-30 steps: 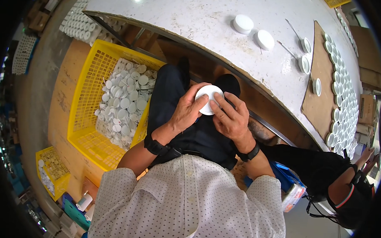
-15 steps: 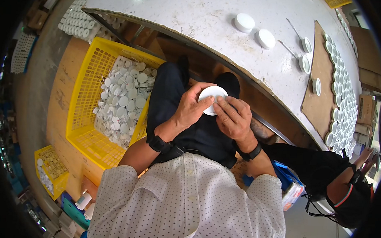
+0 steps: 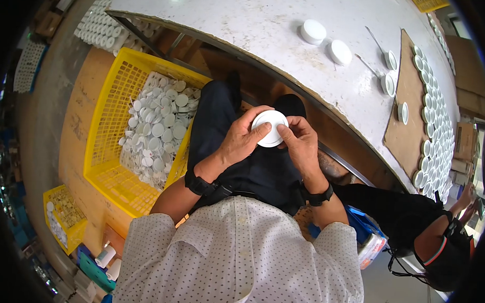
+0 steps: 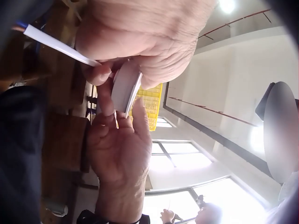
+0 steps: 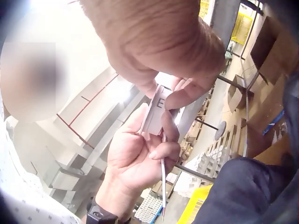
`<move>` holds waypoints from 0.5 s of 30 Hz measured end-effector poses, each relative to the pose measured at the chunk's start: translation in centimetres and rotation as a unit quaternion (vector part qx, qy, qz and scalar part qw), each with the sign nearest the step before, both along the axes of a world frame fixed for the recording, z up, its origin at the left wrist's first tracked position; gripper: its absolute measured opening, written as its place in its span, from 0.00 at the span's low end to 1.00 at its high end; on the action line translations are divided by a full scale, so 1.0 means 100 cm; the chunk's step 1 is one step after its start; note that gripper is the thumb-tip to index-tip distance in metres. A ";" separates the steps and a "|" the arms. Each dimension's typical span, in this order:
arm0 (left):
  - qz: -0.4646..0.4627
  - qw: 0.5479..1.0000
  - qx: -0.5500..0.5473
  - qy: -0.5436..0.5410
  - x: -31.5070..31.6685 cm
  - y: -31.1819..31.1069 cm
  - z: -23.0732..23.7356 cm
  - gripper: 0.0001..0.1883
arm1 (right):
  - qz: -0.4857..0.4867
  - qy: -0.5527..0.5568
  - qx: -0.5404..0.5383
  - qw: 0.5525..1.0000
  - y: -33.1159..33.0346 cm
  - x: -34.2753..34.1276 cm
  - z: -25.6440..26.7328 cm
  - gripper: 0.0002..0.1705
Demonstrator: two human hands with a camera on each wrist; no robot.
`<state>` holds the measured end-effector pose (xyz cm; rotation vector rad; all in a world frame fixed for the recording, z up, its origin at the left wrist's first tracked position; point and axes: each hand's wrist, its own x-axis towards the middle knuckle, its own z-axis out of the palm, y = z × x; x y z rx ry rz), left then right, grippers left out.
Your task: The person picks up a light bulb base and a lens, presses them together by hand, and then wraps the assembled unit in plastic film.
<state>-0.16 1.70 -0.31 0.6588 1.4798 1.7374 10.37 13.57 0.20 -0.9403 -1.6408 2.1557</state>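
A round white cap-like piece is held over the lap between both hands. My left hand grips its left side, thumb on the flat face; my right hand pinches the right edge, thumb on the face. In the left wrist view the piece appears edge-on, and a white cable runs out beside the fingers. From the right wrist, dark marking shows on the side of the piece, and the cable hangs past the left hand.
A yellow crate of white discs with cables stands at the left. On the white table are two white round pieces, small cups with cables, and many cups along a brown board. Another person sits at the right.
My right hand's fingers have shifted from lying over the face of the piece to its right edge, with the thumb on the face. The left hand keeps its grip, having moved slightly right.
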 end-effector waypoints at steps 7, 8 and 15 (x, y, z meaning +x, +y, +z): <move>-0.022 0.996 -0.012 -0.085 0.000 -0.005 -0.006 0.20 | 0.001 0.012 -0.015 1.000 -0.001 0.002 0.001 0.13; -0.019 0.996 -0.014 -0.084 0.000 -0.005 -0.006 0.20 | 0.004 0.006 -0.017 1.000 -0.001 0.002 0.002 0.13; -0.015 0.998 -0.027 -0.061 0.001 -0.005 -0.005 0.18 | 0.011 -0.008 -0.023 1.000 -0.001 0.002 0.002 0.13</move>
